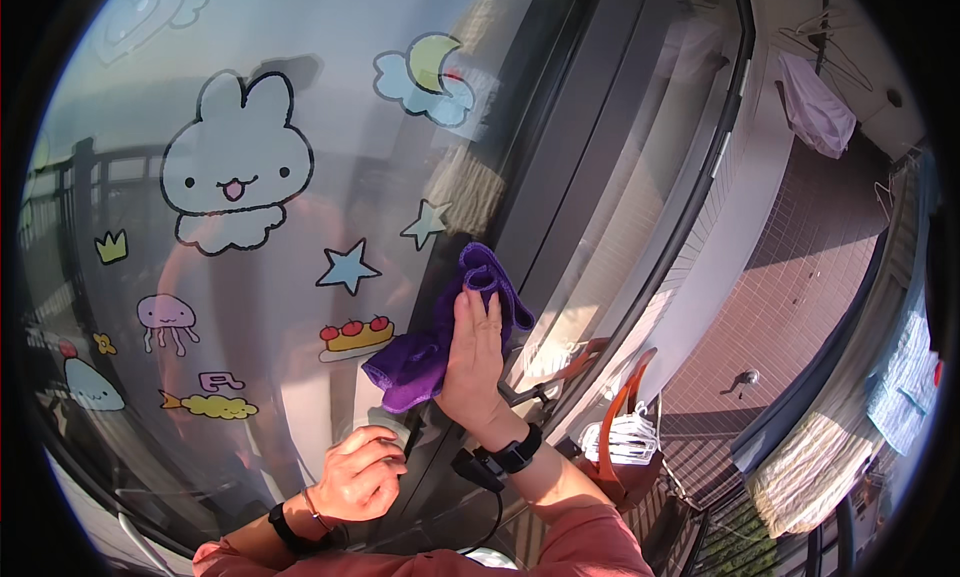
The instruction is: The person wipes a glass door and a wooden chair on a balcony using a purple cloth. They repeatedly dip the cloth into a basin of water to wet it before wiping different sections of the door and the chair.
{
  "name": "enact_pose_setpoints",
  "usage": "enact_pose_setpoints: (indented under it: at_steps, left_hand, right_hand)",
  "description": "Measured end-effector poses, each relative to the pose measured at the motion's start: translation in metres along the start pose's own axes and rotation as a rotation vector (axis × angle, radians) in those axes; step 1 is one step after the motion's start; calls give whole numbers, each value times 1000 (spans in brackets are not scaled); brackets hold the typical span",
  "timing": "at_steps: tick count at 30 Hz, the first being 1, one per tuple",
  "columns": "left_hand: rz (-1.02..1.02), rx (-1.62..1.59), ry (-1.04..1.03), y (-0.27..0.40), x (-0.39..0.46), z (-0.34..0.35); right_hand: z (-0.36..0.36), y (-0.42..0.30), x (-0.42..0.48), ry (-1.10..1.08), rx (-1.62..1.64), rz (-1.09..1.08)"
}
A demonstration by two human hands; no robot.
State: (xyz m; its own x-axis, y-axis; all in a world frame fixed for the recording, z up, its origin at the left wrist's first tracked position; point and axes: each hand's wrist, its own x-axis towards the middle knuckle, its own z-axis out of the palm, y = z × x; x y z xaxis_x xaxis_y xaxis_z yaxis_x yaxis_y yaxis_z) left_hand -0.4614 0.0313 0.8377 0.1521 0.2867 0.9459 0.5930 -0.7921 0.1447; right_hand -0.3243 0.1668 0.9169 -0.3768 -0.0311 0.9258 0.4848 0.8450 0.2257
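My right hand (477,352) lies flat with its fingers stretched out over a purple cloth (411,370), pressing it against the dark frame (574,149) of a glass door. Part of the cloth bunches beyond the fingertips, and a loose fold spreads left over the glass. Lower down, my left hand (364,472) is loosely curled in front of the glass pane (247,299), with nothing visible in it. Beside the cloth on the pane are a cake sticker (356,338), a blue star sticker (349,266) and a smaller star sticker (426,224).
A large bunny sticker (236,160) and a moon-and-cloud sticker (427,78) decorate the pane. White hangers (622,436) sit near an orange-brown curved handle (628,382) at right. Beyond are a tiled floor (720,337), a hanging pale garment (816,108) and draped fabric (810,442).
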Motion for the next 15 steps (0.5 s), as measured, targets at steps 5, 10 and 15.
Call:
enact_pose_setpoints:
  at_steps: [5, 10, 15]
  left_hand:
    - [-60, 183, -5, 19, -25, 9]
    - [-218, 290, -86, 40, -52, 5]
    - [-387, 295, -12, 64, -58, 11]
  right_hand:
    - [39, -38, -160, -136, 62, 167]
    - [34, -47, -131, -146, 220, 293]
    - [16, -3, 8, 194, 157, 126]
